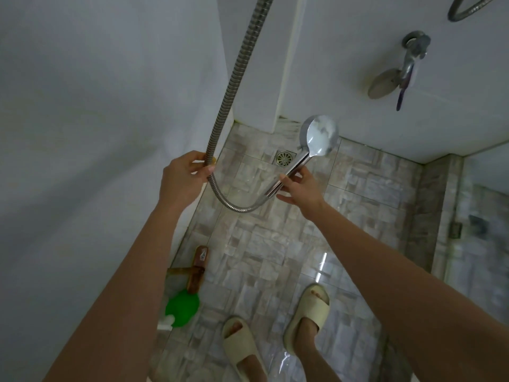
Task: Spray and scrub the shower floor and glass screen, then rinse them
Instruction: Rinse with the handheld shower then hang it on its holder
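Two bare forearms fill the near view, reaching down and forward over the wet tiled shower floor (289, 244). Taking the floor drain (285, 157) as the landmark: the left hand (183, 176) is off to the drain's left, fingers curled shut around the ribbed metal hose (234, 86), thumb on the near side. That hose comes down from the top edge, passes through the grip, loops below the drain and climbs into the handle of the shower head (321, 139). The shower head sits just right of the drain and a touch above it, its round face turned toward the camera. The right hand (303, 188) is below and right of the drain, holding the chrome handle loosely: fingertips and thumb pinch it, the remaining fingers spread partly open. I can see no water coming out of the head.

Well below the drain, two feet in cream slippers (308, 315) stand on the tiles. Down to the drain's lower left, against the white wall, lie a brown-handled brush (198, 268) and something bright green (182, 307). Far right of the drain stands the glass screen (484, 244), hinge showing. Up on the back wall, above and right of the drain, a metal tap (413, 56) is mounted.
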A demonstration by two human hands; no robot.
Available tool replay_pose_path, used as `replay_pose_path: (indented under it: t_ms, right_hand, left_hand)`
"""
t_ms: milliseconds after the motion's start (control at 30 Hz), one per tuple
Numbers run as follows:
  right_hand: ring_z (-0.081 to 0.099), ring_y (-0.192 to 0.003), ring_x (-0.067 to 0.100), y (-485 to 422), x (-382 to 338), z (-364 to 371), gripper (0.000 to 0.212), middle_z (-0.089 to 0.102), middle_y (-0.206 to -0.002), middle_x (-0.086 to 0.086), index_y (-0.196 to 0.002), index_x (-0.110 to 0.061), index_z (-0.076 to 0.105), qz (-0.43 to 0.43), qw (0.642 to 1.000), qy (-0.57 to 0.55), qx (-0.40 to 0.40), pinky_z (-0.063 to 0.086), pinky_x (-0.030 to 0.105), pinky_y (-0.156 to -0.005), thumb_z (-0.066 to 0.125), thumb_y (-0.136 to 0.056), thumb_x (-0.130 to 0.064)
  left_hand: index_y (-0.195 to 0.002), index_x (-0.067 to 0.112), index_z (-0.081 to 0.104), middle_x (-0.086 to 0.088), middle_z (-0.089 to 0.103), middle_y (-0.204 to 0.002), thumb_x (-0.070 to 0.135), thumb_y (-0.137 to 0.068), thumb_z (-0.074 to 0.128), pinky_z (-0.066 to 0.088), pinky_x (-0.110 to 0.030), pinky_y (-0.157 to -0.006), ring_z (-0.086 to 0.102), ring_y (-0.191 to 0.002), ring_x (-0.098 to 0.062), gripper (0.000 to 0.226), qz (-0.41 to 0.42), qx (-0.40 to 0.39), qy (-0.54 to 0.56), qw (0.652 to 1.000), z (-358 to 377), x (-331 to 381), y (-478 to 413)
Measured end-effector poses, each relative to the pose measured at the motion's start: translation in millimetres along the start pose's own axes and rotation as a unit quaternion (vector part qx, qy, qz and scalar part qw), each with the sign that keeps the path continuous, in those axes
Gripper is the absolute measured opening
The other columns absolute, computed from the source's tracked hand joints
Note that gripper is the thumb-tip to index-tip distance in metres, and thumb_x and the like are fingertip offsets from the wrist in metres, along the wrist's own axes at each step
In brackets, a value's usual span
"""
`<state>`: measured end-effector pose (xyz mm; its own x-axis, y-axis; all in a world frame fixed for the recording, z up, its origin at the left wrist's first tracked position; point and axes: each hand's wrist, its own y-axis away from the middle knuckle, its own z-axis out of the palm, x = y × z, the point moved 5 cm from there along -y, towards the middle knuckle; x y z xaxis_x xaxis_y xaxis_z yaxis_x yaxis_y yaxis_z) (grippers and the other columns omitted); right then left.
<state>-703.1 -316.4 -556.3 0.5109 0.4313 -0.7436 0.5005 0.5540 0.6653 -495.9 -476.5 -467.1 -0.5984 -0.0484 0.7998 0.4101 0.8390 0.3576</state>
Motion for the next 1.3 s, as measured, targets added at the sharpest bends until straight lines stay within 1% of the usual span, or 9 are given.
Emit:
replay_pose_path:
  t_ms: [167, 300, 533, 833, 1000, 1067, 1133, 1233, 1300]
  right_hand:
    - [0.068, -0.089, 0.026, 18.5, 29.1, 21.1, 0.034, 0.064, -0.116, 0.017, -0.121, -0.01, 0.05, 0.062, 0.996, -0.014, -0.07, 0.059, 0.04, -0.077, 0.064, -0.091, -0.011]
    - [0.066, -0.086, 0.024, 36.9, 45.0, 38.1, 0.029, 0.064, -0.107, 0.012, -0.118, -0.008, 0.052, 0.111, 0.986, -0.01, -0.122, 0.06, 0.038, -0.076, 0.063, -0.091, -0.01]
    - [0.068, -0.082, 0.024, 69.6, 86.5, 51.5, 0.022, 0.066, -0.093, 0.01, -0.113, -0.008, 0.053, 0.172, 0.976, -0.058, -0.122, 0.06, 0.039, -0.074, 0.061, -0.093, -0.013]
    - [0.064, -0.083, 0.026, 117.3, 142.4, 49.2, 0.006, 0.062, -0.09, 0.013, -0.096, -0.005, 0.055, 0.232, 0.956, -0.174, -0.036, 0.06, 0.033, -0.065, 0.054, -0.097, -0.011]
    - [0.062, -0.082, 0.027, 142.4, 171.2, 46.8, 0.011, 0.061, -0.087, 0.016, -0.085, -0.001, 0.054, 0.262, 0.924, -0.275, 0.053, 0.06, 0.04, -0.068, 0.055, -0.095, -0.004]
    - [0.061, -0.08, 0.026, 148.8, 178.2, 41.9, 0.012, 0.059, -0.085, 0.016, -0.083, -0.001, 0.053, 0.258, 0.906, -0.323, 0.093, 0.06, 0.039, -0.059, 0.055, -0.095, -0.002]
    - [0.062, -0.072, 0.025, 151.2, 181.6, 35.3, 0.015, 0.059, -0.076, 0.014, -0.081, -0.003, 0.052, 0.246, 0.889, -0.364, 0.127, 0.057, 0.037, -0.05, 0.054, -0.095, 0.0]
    - [0.067, -0.048, 0.018, 149.1, 184.1, 24.8, 0.018, 0.064, -0.052, 0.007, -0.079, -0.005, 0.05, 0.215, 0.872, -0.411, 0.156, 0.056, 0.037, -0.046, 0.052, -0.095, 0.002]
    - [0.067, -0.048, 0.015, 145.8, 184.4, 18.8, 0.015, 0.065, -0.051, 0.003, -0.081, -0.005, 0.051, 0.191, 0.868, -0.431, 0.157, 0.058, 0.036, -0.047, 0.051, -0.095, 0.001]
  left_hand:
    - [-0.092, 0.036, 0.072, 0.005, 0.077, -0.094, 0.025, -0.086, 0.074, 0.059, -0.042, -0.089, 0.074, -0.086, -0.008, 0.013, 0.012, -0.016, -0.001, 1.0, -15.0, -7.0, 9.3]
    - [-0.095, 0.037, 0.073, 0.01, 0.077, -0.092, 0.033, -0.084, 0.073, 0.058, -0.043, -0.089, 0.073, -0.089, -0.008, 0.012, 0.027, -0.032, -0.017, 0.999, -16.3, -9.6, 21.3]
    - [-0.096, 0.036, 0.073, 0.014, 0.076, -0.09, 0.032, -0.085, 0.073, 0.058, -0.046, -0.089, 0.073, -0.089, -0.012, 0.012, 0.036, -0.027, 0.004, 0.999, -24.4, -20.0, 44.7]
    - [-0.102, 0.026, 0.072, 0.007, 0.075, -0.093, 0.023, -0.089, 0.071, 0.061, -0.042, -0.083, 0.073, -0.089, -0.014, 0.014, 0.052, -0.026, 0.016, 0.998, -31.6, -21.5, 57.3]
    - [-0.107, 0.023, 0.072, 0.007, 0.076, -0.098, 0.026, -0.089, 0.071, 0.059, -0.039, -0.087, 0.073, -0.092, -0.012, 0.018, 0.053, -0.033, 0.006, 0.998, -26.7, -22.1, 62.2]
    - [-0.107, 0.023, 0.072, 0.007, 0.075, -0.099, 0.025, -0.09, 0.07, 0.06, -0.034, -0.083, 0.072, -0.092, -0.011, 0.017, 0.057, -0.037, 0.005, 0.998, -23.4, -20.7, 64.7]
    - [-0.107, 0.023, 0.071, 0.006, 0.075, -0.097, 0.025, -0.09, 0.07, 0.06, -0.028, -0.077, 0.072, -0.09, -0.009, 0.017, 0.059, -0.038, 0.005, 0.997, -21.4, -19.7, 65.8]
    - [-0.107, 0.023, 0.071, 0.009, 0.074, -0.094, 0.024, -0.09, 0.07, 0.056, -0.017, -0.07, 0.07, -0.085, -0.003, 0.017, 0.062, -0.041, 0.006, 0.997, -18.3, -18.9, 66.0]
    - [-0.108, 0.021, 0.071, 0.011, 0.073, -0.093, 0.024, -0.091, 0.069, 0.055, -0.013, -0.07, 0.069, -0.084, -0.001, 0.018, 0.064, -0.043, 0.005, 0.997, -15.6, -18.0, 65.2]
